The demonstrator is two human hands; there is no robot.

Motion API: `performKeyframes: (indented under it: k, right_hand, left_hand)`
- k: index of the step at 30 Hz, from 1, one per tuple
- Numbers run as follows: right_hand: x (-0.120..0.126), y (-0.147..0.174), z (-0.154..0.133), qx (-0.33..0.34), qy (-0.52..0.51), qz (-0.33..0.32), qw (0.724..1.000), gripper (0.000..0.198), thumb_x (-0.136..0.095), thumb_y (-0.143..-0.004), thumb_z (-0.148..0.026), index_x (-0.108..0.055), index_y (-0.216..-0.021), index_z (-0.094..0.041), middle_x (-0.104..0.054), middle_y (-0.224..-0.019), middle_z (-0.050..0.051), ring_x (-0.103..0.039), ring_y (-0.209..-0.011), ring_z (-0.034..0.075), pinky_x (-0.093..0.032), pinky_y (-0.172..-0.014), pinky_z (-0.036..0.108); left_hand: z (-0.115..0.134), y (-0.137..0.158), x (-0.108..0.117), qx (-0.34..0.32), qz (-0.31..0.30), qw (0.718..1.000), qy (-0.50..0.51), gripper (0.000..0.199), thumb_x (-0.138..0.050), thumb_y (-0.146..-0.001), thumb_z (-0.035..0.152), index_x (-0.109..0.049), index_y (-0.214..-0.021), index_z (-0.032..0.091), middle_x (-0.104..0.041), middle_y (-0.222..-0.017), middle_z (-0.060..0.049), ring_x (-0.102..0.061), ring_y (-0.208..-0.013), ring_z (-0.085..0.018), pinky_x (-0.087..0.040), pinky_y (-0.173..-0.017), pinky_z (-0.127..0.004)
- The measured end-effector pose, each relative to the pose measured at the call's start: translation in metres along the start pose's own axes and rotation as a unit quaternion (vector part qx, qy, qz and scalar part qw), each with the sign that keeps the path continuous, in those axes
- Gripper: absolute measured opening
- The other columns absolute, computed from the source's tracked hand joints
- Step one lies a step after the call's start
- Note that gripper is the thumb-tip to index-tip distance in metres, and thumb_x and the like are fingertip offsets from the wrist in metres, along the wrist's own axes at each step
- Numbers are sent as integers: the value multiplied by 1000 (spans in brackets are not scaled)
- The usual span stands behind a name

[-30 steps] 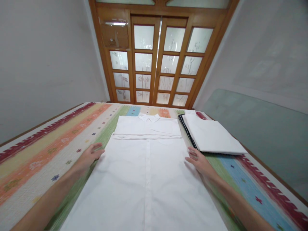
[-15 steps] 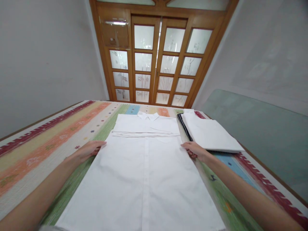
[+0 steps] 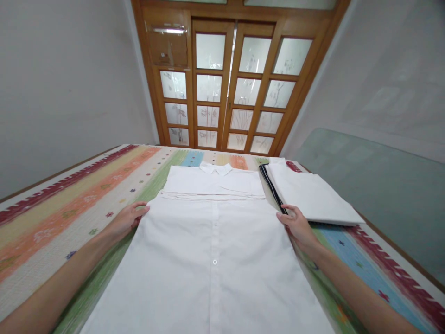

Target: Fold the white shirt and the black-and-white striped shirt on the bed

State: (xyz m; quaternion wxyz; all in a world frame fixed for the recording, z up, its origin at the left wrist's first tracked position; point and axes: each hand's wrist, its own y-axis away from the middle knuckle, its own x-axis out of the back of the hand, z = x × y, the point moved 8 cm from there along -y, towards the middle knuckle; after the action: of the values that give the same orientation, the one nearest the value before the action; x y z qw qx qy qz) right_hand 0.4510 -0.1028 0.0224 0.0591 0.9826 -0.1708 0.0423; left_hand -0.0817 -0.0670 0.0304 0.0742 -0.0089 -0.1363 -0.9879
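A white button-up shirt point(image 3: 187, 260) lies front up before me, its collar at the far end. Creased folds run across it below the collar, and its button strip runs down the middle. At its left edge, my left hand point(image 3: 130, 217) pinches the cloth between thumb and fingers. My right hand point(image 3: 295, 225) grips the opposite edge, with the thumb on the fabric and the fingers partly hidden. Just beyond my right hand is a stack of folded white clothes point(image 3: 313, 197) with a black striped piece point(image 3: 273, 188) showing along its left side.
A striped, colourful cloth point(image 3: 93, 197) covers the surface under the shirt. A pale green board point(image 3: 375, 185) stands along the right side by the wall. Wooden doors with glass panes point(image 3: 225, 83) are at the far end, and a plain wall point(image 3: 69, 83) rises on the left.
My right hand has moved right with the shirt's edge, and my left hand slightly left. The cloth between them is spread wider, and a button now shows on the strip.
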Motion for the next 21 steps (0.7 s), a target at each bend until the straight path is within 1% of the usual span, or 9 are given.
performKeyframes:
  k: [1,3,5,6,9,12,14,17,21]
  right_hand:
    - [-1,2,-2,0,18,-31,999,51,-75,-63,-44,-56,-106,-23,-67,-71,1,-65,-65,20,-52,-56,29]
    - [-5,8,-2,-15,64,-116,991,56,-77,-62,-47,-62,-108,-20,-67,-73,2,-65,-67,19,-50,-56,27]
    - [-6,15,0,-25,107,-185,976,63,-81,-58,-47,-66,-110,-16,-65,-71,2,-63,-66,18,-49,-56,25]
    - [-4,17,1,-23,124,-200,972,67,-82,-57,-48,-66,-113,-14,-64,-68,1,-62,-64,17,-47,-55,25]
    - [6,18,5,-9,155,-183,971,77,-81,-57,-52,-65,-120,-11,-61,-61,-2,-57,-57,14,-43,-51,23]
    - [14,16,8,7,180,-145,973,70,-80,-57,-55,-71,-110,-11,-67,-64,2,-58,-58,16,-44,-52,24]
    - [19,17,7,23,193,-125,973,64,-80,-56,-57,-74,-101,-13,-72,-74,7,-62,-63,19,-48,-56,27]
    - [26,21,-1,60,212,-104,970,61,-78,-56,-62,-76,-95,-15,-74,-80,10,-65,-70,24,-50,-60,30]
    - [30,33,-24,168,260,-81,947,49,-71,-64,-67,-77,-79,-21,-69,-82,10,-62,-79,24,-51,-70,31]
  left_hand:
    - [4,3,0,-14,-9,1000,-8,52,-78,-67,26,-56,-114,16,-69,-71,-2,-65,-58,-17,-52,-51,-23]
    - [10,11,-4,-27,-56,997,-46,73,-82,-64,36,-51,-129,19,-68,-69,0,-64,-58,-18,-51,-50,-23]
    - [10,18,-8,-23,-109,989,-93,78,-85,-58,42,-56,-127,19,-68,-69,0,-66,-63,-19,-52,-53,-24]
    - [9,21,-8,-18,-123,986,-110,75,-87,-55,42,-62,-122,19,-69,-71,-1,-66,-66,-20,-53,-56,-25]
    - [3,23,-3,6,-116,986,-123,67,-91,-46,41,-72,-106,18,-73,-81,-4,-68,-73,-22,-56,-64,-27]
    - [3,23,0,13,-90,986,-140,61,-91,-42,42,-76,-97,19,-74,-78,-4,-67,-69,-23,-56,-63,-28]
    - [9,25,0,-8,-70,985,-158,51,-90,-41,41,-77,-84,17,-73,-72,-5,-66,-67,-24,-55,-60,-28]
    - [18,29,3,-41,-44,983,-174,37,-89,-41,36,-75,-70,16,-73,-70,-7,-65,-70,-27,-54,-57,-27]
    - [24,31,11,-108,-39,969,-221,22,-84,-52,33,-73,-65,19,-72,-70,-3,-65,-72,-25,-52,-57,-22]
